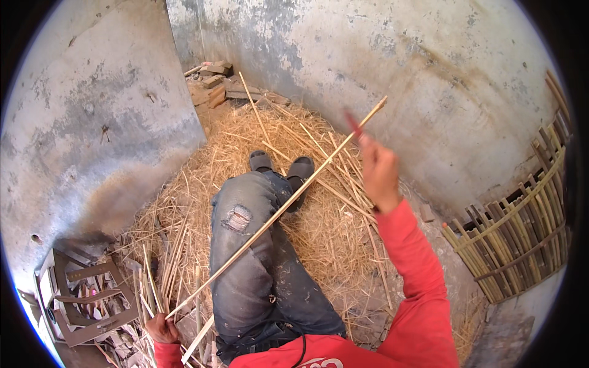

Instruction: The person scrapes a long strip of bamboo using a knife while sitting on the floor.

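A long, pale bamboo strip point(270, 222) slants across my legs, from lower left to upper right. My left hand point(162, 329) is closed around its lower end. Near the strip's far end, my right hand point(379, 172) is raised and closed on a slim dark-red tool point(352, 122). Motion blurs the tool, so its exact kind is unclear. It overlaps the strip in the picture, and I cannot tell whether they touch. My legs point(251, 257) are stretched out beneath the strip in worn jeans.
Straw-like shavings point(343, 245) cover the floor around my legs, with several loose strips point(350, 178) among them. At right, a fence-like panel of woven sticks point(515, 236) leans by the wall point(392, 55). Bricks point(216, 76) lie in the far corner; a broken frame point(92, 300) stands lower left.
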`<state>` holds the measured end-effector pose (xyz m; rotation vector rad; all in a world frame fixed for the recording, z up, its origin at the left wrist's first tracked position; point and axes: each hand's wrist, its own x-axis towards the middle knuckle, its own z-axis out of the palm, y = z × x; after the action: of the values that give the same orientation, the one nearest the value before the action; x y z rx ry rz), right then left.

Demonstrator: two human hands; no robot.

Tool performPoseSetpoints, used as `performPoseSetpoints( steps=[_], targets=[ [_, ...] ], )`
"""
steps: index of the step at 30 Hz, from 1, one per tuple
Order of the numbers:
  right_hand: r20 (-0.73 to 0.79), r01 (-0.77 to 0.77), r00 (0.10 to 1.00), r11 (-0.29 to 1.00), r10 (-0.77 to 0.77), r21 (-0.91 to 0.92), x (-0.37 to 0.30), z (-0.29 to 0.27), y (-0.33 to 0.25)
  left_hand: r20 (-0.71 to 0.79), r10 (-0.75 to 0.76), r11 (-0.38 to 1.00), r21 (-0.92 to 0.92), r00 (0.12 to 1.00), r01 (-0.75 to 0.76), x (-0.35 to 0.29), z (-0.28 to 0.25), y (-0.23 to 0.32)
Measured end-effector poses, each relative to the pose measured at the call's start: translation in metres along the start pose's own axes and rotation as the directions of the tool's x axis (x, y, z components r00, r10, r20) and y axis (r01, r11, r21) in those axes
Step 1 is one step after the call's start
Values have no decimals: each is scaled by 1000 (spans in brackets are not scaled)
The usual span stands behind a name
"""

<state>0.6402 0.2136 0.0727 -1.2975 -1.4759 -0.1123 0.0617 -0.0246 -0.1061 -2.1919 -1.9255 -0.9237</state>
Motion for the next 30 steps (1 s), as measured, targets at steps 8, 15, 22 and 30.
performPoseSetpoints(
  steps=[8, 15, 22, 30],
  targets=[
    [112, -231, 963, 965, 245, -128, 27, -6, 1, -30, 32, 999, 13, 999, -32, 7, 0, 6],
    [-13, -211, 977, 959, 213, -187, 32, -3, 13, -24, 68, 998, 7, 997, -67, 10, -4, -2],
    [259, -3, 966, 999, -11, 53, -29, 29, -35, 2, 13, 999, 46, 1000, -13, -2, 0, -8],
    [49, 26, 999, 998, -23, -60, -13, 17, -9, 41, 24, 1000, 1, 999, -24, 11, 2, 0]
  ],
)
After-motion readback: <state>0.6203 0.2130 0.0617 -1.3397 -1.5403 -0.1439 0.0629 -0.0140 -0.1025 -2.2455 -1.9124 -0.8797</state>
